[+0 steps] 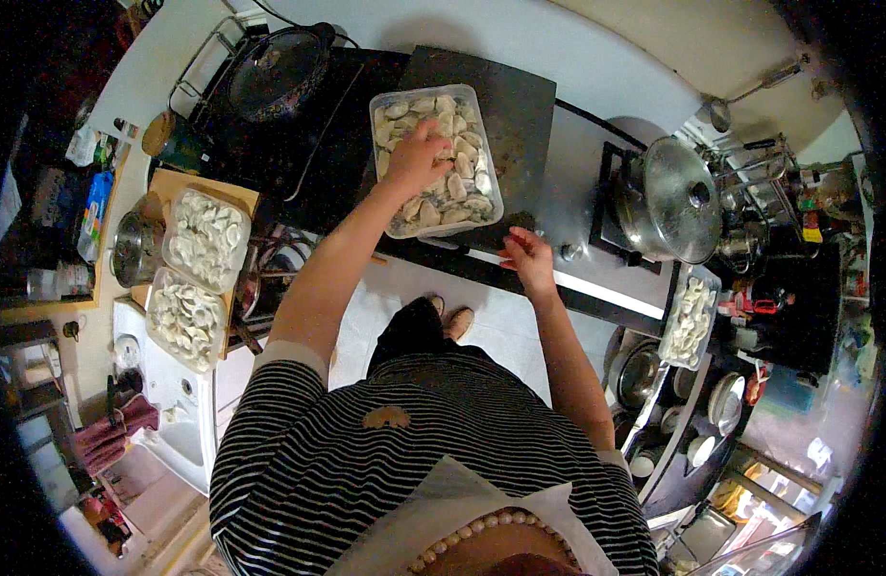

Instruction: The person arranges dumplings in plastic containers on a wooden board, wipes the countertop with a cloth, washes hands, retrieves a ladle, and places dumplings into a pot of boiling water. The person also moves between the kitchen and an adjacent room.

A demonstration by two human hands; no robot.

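Note:
A clear plastic container (492,189) full of dumplings (455,189) sits on a dark board (518,129) before me. My left hand (418,160) is over the dumplings with its fingers bent down among them. Whether a dumpling is between those fingers cannot be seen. My right hand (530,261) hovers by the front edge of the stove counter, to the right of the container. Its fingers are loosely curled and apart, and nothing shows in them.
On the left, a wooden board (248,198) bears two more containers of dumplings (206,234). A lidded wok (277,72) stands at the back left. At right are a lidded steel pot (677,201) on a burner and another dumpling container (689,324).

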